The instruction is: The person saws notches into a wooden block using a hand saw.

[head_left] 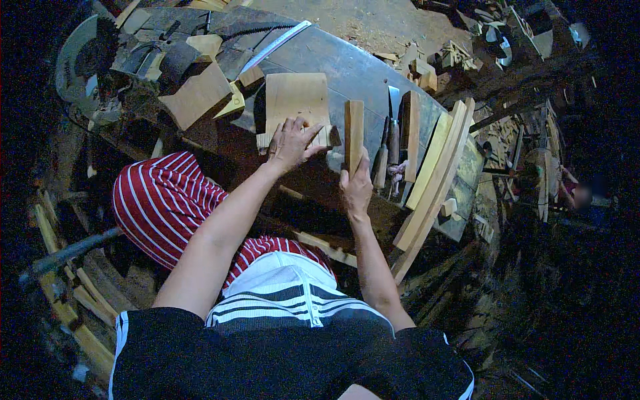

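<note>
A pale wooden block with a raised front ridge lies at the bench's near edge. My left hand is on that ridge, its fingers bent over the top and its thumb side toward the right. To the right, my right hand is closed round the lower end of a straight wooden bar, which points away from me. Its far end is free of my fingers. Close by on the right lie chisels with wooden handles and another wooden bar.
The dark bench top carries a curved saw at the back and a shaped wooden block at left. Long wooden strips line the right side. A round blade stands far left. Offcuts and shavings lie beyond the bench.
</note>
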